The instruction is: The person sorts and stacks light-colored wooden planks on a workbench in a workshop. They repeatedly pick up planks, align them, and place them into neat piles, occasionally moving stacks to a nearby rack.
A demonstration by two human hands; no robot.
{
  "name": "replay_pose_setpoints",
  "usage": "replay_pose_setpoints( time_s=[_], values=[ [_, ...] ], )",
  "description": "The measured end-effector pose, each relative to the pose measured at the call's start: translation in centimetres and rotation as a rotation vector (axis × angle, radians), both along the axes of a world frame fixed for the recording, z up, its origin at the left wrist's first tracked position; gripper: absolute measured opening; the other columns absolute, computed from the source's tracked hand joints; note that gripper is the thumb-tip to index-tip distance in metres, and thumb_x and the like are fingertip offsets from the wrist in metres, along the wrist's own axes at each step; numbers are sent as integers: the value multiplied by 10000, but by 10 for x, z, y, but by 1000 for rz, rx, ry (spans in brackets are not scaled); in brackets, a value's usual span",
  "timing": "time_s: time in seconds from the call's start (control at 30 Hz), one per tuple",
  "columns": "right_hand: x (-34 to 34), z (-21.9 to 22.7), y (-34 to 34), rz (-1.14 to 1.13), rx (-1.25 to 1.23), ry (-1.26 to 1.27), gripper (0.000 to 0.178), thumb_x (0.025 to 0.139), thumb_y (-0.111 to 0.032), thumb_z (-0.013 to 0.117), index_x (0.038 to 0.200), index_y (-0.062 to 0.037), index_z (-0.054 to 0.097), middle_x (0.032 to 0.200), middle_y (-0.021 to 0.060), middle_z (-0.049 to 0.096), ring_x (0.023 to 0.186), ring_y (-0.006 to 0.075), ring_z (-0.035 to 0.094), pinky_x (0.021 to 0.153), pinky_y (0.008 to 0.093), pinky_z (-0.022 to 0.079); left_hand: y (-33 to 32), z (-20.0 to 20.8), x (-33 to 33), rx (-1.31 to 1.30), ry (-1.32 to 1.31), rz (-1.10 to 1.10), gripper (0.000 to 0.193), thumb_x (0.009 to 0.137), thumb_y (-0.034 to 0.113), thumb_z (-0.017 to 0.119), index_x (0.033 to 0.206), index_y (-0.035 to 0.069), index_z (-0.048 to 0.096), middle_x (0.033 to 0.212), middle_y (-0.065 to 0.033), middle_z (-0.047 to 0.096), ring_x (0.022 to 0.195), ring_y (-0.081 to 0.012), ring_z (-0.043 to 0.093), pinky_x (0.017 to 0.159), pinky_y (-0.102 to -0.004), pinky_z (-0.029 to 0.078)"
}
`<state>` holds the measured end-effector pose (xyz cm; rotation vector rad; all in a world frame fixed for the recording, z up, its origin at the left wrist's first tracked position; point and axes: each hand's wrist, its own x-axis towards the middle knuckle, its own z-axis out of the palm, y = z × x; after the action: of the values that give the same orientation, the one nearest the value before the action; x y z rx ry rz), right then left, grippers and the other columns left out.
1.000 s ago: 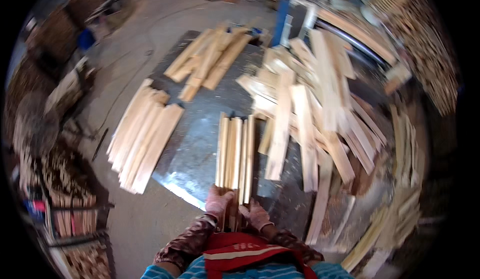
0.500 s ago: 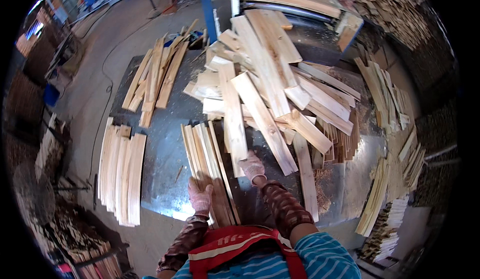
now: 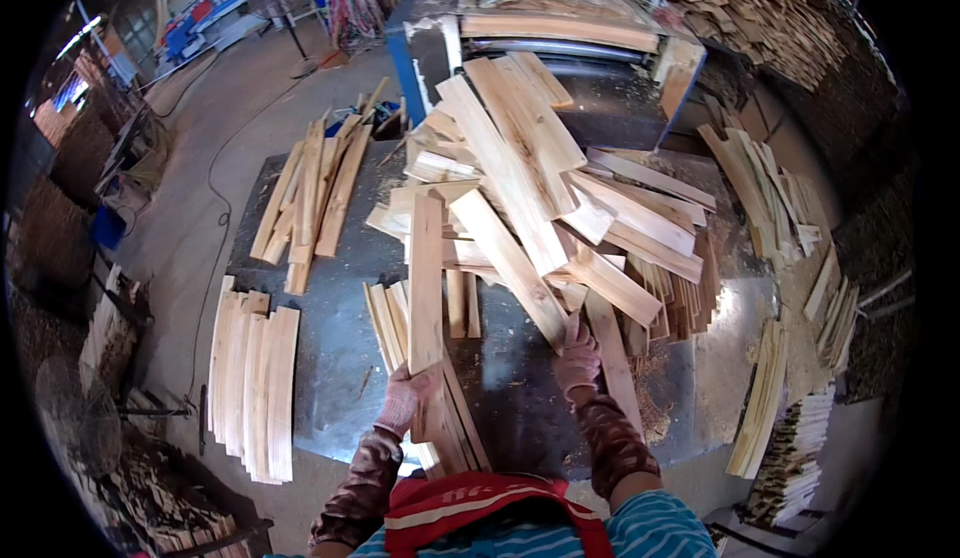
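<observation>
My left hand, in a pale knit glove, is closed on the near end of a long wooden board. This board lies lengthwise over a row of narrow boards in front of me, covering part of them. To the right, my gloved right hand grips the near end of another board, which slants away to the far left. That board's far part rests on a jumbled pile of boards. The fingers under both boards are hidden.
Stacked boards lie at the table's left edge, with loose strips behind them. Beyond the pile stands a blue-sided machine with a roller. More boards lie at the right. Sawdust dots the dark metal tabletop.
The board that my right hand held at its near end has moved left into my left hand. My right hand has shifted right onto the slanted board. The view has tilted slightly.
</observation>
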<state>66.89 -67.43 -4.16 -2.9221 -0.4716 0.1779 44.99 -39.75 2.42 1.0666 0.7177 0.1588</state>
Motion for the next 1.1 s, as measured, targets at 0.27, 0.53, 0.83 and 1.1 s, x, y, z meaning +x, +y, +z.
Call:
replay_pose_setpoints(
  time_s=[0.27, 0.53, 0.83, 1.1],
  values=[
    [-105, 26, 9, 239, 166, 742, 894, 823, -416, 604, 1547, -116, 175, 1272, 330, 544, 1145, 460, 589, 997, 519, 468, -2, -69, -127, 425, 157, 237, 434, 932, 70, 585, 1363, 46, 532, 1091, -51, 680, 948, -156, 631, 818, -306, 525],
    [-134, 28, 32, 509, 176, 843, 780, 921, -532, 558, 1450, 9, 370, 1298, 340, 532, 1176, 459, 559, 1006, 486, 448, -19, -133, -148, 383, 359, -27, 598, 973, 377, 627, 1442, 37, 477, 1203, -145, 681, 1075, -201, 634, 917, -330, 500],
    [101, 113, 157, 114, 211, -284, 950, 768, -461, 701, 1519, -35, 305, 1455, 231, 436, 1331, 360, 407, 1095, 484, 348, 8, -38, -54, 955, 631, 54, 621, 943, 218, 648, 1469, -6, 406, 1455, -201, 514, 1337, -297, 510, 1055, -400, 445],
    [2, 123, 128, 173, 919, 373, 741, 846, -314, 697, 1481, -87, 390, 1382, 195, 522, 1243, 335, 529, 1021, 438, 470, 3, 46, 67, 202, -93, -104, 772, 916, 171, 708, 1539, 13, 281, 1356, -147, 552, 1190, -220, 569, 1010, -310, 456]
  ],
)
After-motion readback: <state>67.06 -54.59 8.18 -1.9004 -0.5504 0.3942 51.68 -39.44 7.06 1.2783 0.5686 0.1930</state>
